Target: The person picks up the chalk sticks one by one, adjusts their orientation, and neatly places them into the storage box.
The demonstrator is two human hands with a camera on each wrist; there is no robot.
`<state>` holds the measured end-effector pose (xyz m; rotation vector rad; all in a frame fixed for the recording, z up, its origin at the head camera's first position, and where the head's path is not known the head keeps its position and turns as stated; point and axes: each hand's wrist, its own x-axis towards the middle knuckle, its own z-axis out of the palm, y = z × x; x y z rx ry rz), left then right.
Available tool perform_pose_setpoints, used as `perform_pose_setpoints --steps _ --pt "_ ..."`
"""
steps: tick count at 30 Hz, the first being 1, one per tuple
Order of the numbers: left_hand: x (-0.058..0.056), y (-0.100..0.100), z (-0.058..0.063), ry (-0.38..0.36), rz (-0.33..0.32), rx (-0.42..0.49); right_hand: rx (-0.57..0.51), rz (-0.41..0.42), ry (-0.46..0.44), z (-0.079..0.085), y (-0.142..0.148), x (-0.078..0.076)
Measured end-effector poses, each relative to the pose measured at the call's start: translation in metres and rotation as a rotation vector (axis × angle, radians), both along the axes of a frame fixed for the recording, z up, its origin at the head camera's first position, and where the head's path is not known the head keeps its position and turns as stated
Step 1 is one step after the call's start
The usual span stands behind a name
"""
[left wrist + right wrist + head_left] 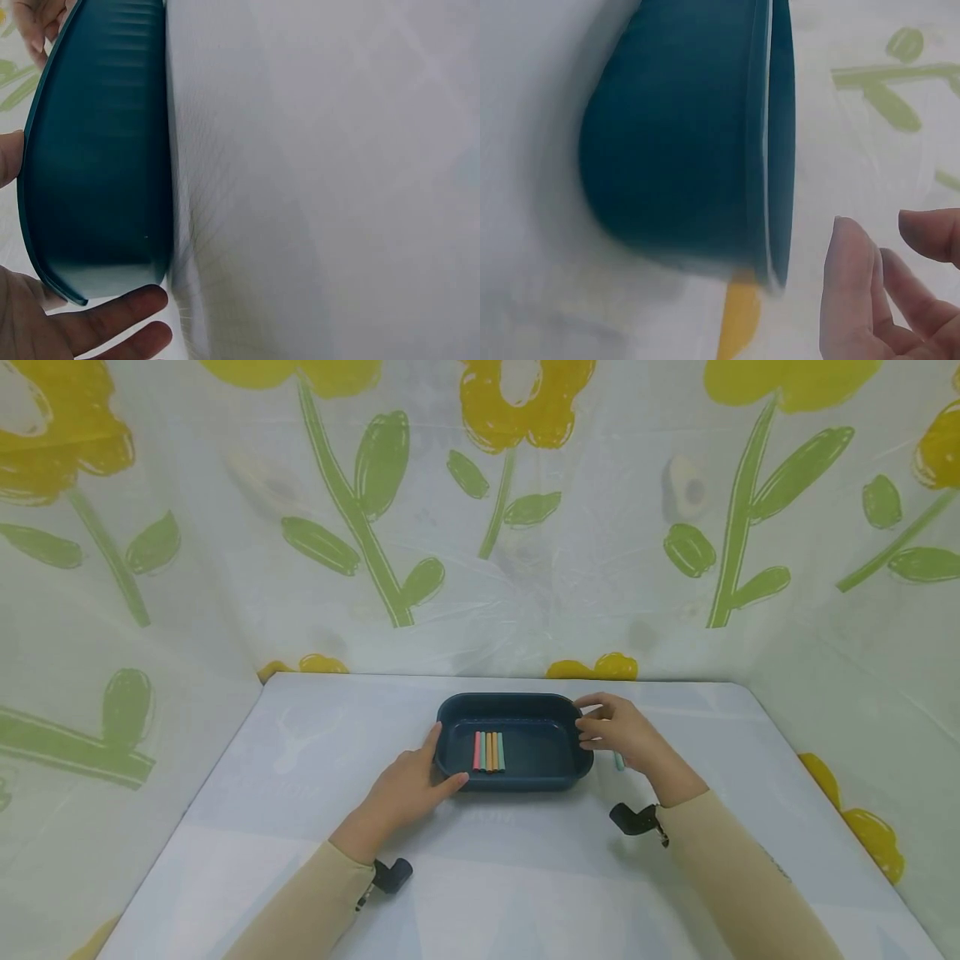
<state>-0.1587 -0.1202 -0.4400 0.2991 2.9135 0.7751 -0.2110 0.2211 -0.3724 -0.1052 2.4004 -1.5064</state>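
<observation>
A dark blue rectangular tray (540,783) rests on the table, shown by the head view. Side by side on its floor, left of the middle, lie several chalk sticks (489,752) in pink, mint and orange. My left hand (405,787) touches the tray's near left corner, its thumb on the front rim and its fingers spread along the left end. By the right end is my right hand (621,733), fingers loosely bent. Between those fingertips (844,232) and the thumb the right wrist view shows nothing. A mint stick (618,761) shows partly beneath this hand.
The white table (315,718) has its back edge just behind the tray. A pale curtain (570,593) with yellow flowers and green leaves hangs behind and along both sides. Each wrist carries a small black camera (633,819).
</observation>
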Motion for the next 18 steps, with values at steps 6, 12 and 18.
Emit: perform_pose_setpoints --steps 6,12,18 --pt "0.000 0.000 -0.002 -0.005 0.004 0.007 0.051 -0.017 0.037 -0.005 0.024 -0.002" --pt "0.000 -0.001 -0.001 -0.010 0.001 0.005 0.116 -0.037 0.033 -0.008 0.044 -0.002" --pt "0.000 -0.001 -0.001 -0.009 0.002 0.003 0.128 -0.030 0.037 -0.013 0.061 -0.003"
